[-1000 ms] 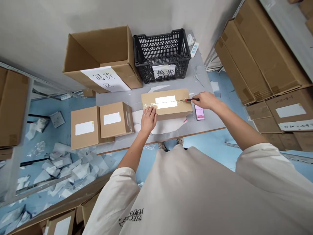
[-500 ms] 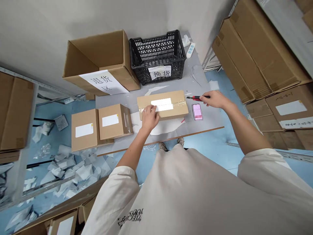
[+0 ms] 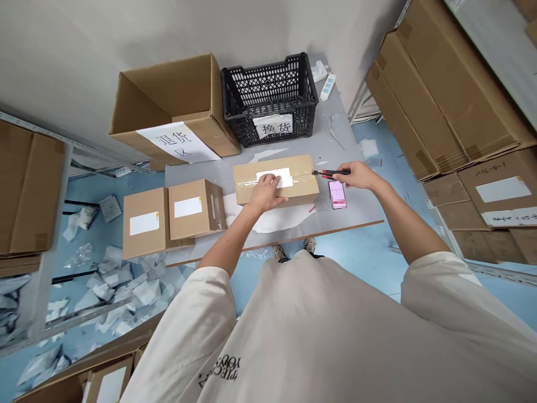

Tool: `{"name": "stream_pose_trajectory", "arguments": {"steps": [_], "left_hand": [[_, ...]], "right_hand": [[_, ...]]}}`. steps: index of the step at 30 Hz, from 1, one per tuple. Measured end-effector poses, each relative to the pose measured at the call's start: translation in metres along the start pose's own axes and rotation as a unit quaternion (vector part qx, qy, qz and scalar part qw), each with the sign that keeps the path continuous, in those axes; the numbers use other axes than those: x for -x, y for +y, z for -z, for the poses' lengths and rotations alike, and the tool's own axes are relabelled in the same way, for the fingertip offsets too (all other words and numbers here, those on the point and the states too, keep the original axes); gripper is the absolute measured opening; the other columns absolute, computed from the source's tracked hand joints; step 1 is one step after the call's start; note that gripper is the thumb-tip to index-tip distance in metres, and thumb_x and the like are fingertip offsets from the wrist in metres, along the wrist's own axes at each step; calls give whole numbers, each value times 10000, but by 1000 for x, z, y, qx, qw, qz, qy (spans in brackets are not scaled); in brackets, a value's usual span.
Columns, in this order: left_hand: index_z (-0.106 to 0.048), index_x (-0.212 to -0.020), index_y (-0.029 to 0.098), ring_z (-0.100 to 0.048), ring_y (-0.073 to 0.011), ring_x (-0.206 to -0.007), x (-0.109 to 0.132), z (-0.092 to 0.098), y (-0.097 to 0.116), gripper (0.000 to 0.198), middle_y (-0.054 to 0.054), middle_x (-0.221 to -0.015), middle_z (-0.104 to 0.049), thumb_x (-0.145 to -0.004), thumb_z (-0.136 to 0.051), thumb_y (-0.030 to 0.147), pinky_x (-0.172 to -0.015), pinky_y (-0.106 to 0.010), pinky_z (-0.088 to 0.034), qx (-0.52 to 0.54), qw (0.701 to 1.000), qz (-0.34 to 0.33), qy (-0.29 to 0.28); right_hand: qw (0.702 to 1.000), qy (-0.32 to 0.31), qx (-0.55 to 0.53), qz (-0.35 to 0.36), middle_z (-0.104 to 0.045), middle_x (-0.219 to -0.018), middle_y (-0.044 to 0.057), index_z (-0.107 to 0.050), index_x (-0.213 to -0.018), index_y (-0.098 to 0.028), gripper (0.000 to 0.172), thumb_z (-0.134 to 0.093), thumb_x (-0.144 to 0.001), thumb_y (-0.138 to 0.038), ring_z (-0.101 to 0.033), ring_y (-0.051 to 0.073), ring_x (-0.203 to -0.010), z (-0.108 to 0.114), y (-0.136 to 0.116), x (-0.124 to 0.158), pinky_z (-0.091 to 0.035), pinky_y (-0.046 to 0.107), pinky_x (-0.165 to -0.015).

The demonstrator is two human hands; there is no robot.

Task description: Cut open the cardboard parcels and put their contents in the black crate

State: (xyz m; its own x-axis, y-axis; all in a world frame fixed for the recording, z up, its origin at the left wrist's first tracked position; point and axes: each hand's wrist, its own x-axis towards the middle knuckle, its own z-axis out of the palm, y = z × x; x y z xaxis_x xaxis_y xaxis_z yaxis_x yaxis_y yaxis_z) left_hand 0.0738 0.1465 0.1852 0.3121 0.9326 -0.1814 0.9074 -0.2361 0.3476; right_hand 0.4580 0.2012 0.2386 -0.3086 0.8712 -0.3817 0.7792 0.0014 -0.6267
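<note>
**Holding a knife (image 3: 333, 173) to a taped carton (image 3: 297, 193)**

Carton: brown, closed, lying flat on the bench (image 3: 356, 207), towards its front edge. Clear tape (image 3: 251, 183) runs along the top seam, across a white label (image 3: 274, 177).

Knife: box cutter, red and black, blade pointing left along the tape line. Its tip sits at the carton's right end; whether it touches is too small to tell.

Right hand (image 3: 356, 176): grip closed firmly round the knife handle, just beside the carton.

Left hand (image 3: 265, 193): grip open and holding nothing, palm down on the carton's top, fingers at the label, a ring on one finger.

Nearby on the bench: a phone (image 3: 337, 194) with a pink screen, just right of the carton; a white sheet (image 3: 268, 221) partly under the carton's front edge; two smaller cartons (image 3: 195, 207) side by side to the left, each labelled.

Behind: an open carton (image 3: 168, 95) with a paper sign reading 退货区; a black crate (image 3: 268, 95) with a paper sign reading 换货.

Beyond the bench: a blue floor (image 3: 251, 285) strewn with white wrappers (image 3: 142, 291); flattened cartons (image 3: 453, 89) stacked at right.
</note>
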Motion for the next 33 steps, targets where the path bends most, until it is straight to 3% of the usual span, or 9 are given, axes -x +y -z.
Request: {"name": "stream_pose_trajectory", "arguments": {"steps": [5, 10, 16, 24, 33], "left_hand": [[-583, -1581, 229, -458, -468, -1570, 0, -4, 1, 805, -199, -1575, -587, -905, -888, 545, -1302, -595, -460, 7, 1000, 0, 2], [-593, -1538, 222, -462, -477, -1564, -7, -5, 0, 850, -200, -1550, -603, -834, -951, 534, -1302, -584, -447, 4, 1000, 0, -2], [-631, -1440, 189, -489, -489, -1515, -24, -4, -1, 891, -205, -1466, -649, -723, -1013, 556, -1288, -586, -435, -6, 1000, 9, -24], [-634, -1346, 216, -498, -478, -1480, -27, -5, 1, 922, -189, -1412, -670, -616, -1079, 561, -1243, -580, -463, -8, 1000, 19, -8], [-607, -1397, 218, -522, -485, -1479, -14, -12, 2, 911, -196, -1414, -652, -697, -1054, 592, -1306, -644, -398, -13, 999, -8, 36]], "right_hand": [[1000, -5, 5, 17, -776, -772, 33, -841, -1053, -201, 491, -707, -993, -669, -708, 212, -739, -2, 7, -13, -511, 324, -724], [999, -10, 29, 38, -782, -773, 40, -858, -1072, -205, 506, -698, -981, -676, -678, 217, -762, 0, 13, -25, -471, 325, -707], [998, -2, 55, 34, -767, -788, 35, -858, -1075, -197, 528, -682, -966, -683, -623, 198, -738, 1, 6, -27, -428, 312, -684], [996, -2, 80, 43, -767, -807, 23, -868, -1121, -206, 536, -652, -972, -674, -609, 200, -743, 0, 4, -27, -421, 312, -686], [974, 3, 209, 87, -852, -1015, 63, -860, -1272, -269, 446, -601, -1060, -564, -716, 259, -898, -13, -31, -26, -416, 325, -740]]}}
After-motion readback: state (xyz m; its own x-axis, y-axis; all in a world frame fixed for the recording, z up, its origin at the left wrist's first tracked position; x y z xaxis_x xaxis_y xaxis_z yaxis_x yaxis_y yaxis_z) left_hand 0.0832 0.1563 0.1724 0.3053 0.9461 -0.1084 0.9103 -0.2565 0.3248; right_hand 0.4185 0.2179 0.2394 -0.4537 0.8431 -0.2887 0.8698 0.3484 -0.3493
